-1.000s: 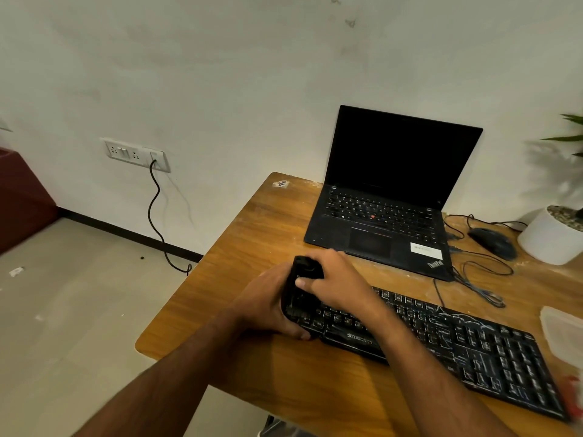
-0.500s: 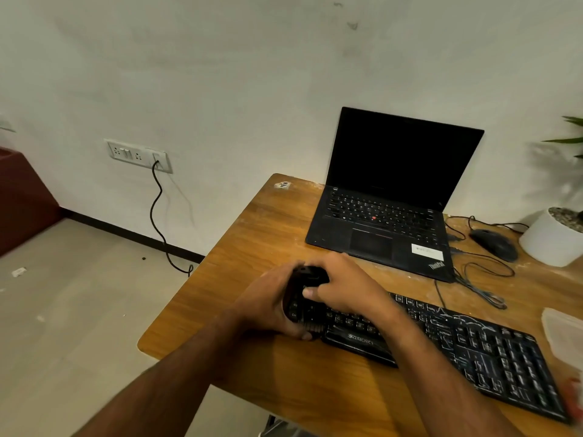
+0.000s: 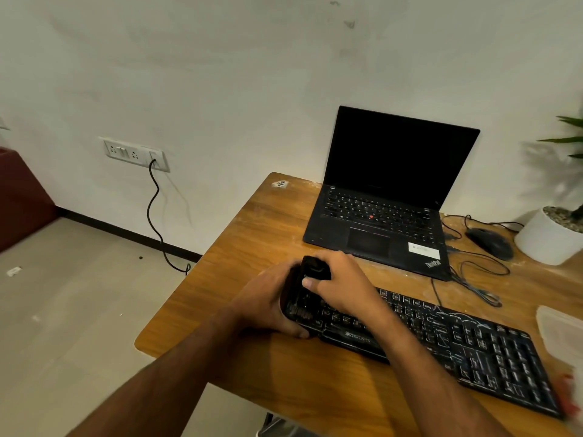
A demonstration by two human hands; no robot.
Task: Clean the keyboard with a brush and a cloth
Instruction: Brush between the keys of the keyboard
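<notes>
A black keyboard (image 3: 441, 342) lies slantwise on the wooden desk (image 3: 252, 234), dusted with white streaks. My left hand (image 3: 265, 304) grips its left end, thumb on the front edge. My right hand (image 3: 340, 285) holds a black brush (image 3: 315, 269) over the keys at that left end; the bristles appear to touch the keys. No cloth can be made out.
An open black laptop (image 3: 385, 216) stands behind the keyboard. A black mouse (image 3: 490, 242) with tangled cables and a white plant pot (image 3: 545, 241) sit at the back right. A clear plastic container (image 3: 561, 335) is at the right edge. The desk's left edge drops to the floor.
My right hand with the brush has shifted slightly over the keyboard's left end. My left hand keeps its grip.
</notes>
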